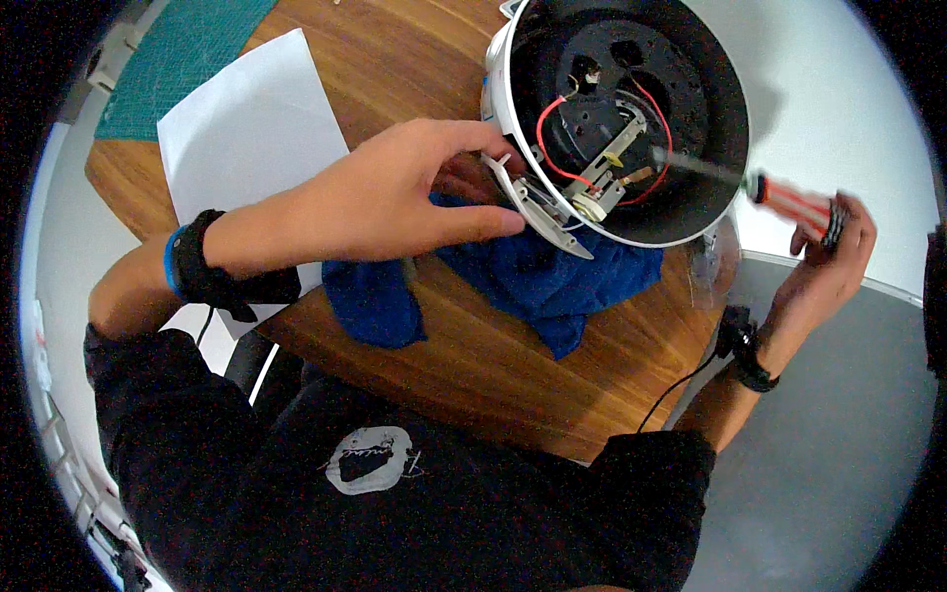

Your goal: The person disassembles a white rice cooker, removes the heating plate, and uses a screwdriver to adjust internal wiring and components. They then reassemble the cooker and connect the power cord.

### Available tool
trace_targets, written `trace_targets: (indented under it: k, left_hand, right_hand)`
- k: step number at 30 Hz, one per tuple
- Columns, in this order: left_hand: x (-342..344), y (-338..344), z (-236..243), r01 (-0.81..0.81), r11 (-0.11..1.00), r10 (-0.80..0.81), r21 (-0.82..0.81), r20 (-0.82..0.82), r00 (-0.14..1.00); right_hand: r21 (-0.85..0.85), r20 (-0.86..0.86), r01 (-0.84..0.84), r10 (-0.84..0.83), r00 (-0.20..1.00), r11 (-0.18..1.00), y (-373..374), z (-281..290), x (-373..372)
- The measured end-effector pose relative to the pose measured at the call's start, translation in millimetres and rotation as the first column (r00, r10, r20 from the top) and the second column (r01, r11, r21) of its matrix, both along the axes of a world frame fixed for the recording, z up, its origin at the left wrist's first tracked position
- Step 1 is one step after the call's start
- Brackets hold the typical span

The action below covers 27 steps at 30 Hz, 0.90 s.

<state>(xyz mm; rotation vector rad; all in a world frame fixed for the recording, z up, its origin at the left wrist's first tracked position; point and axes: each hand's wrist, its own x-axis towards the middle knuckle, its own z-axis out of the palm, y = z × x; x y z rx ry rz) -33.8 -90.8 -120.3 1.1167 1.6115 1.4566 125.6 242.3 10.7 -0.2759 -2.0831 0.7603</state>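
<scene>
A round white appliance housing (712,109), like a rice cooker's body, lies tipped with its open dark inside facing me. Inside are red wires (546,128) and a metal lever switch (617,158). My left hand (424,187) grips a curved white panel (538,219) at the housing's near left edge, thumb on its front, fingers partly hidden behind it. To the right, my right hand (834,257) is wrapped around the red-and-black handle of a screwdriver (792,204). Its blurred shaft reaches left across the rim, toward the switch; where the tip ends is unclear.
A crumpled blue cloth (552,286) lies under the housing on the wooden table (483,370). White paper (252,123) and a green cutting mat (182,64) are at left. Clear plastic (712,264) sits by the table's right edge, near a grey surface (838,424).
</scene>
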Motion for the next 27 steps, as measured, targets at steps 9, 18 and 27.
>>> trace_targets:
  k: [9,18,27]
  left_hand:
    - [1,-18,6,-0.208,0.978,0.131,-0.024,-0.706,0.696]
    - [-6,-7,42,-0.085,0.971,0.237,0.222,-0.929,0.284]
    - [-14,23,44,0.088,0.989,0.108,0.121,-0.984,0.14]
  right_hand:
    - [-0.134,0.646,-0.015,0.099,0.757,0.991,15,-85,85]
    - [-0.38,0.778,0.09,0.266,0.569,0.921,35,-167,100]
    - [0.325,0.784,-0.099,-0.21,0.584,0.94,-21,-97,89]
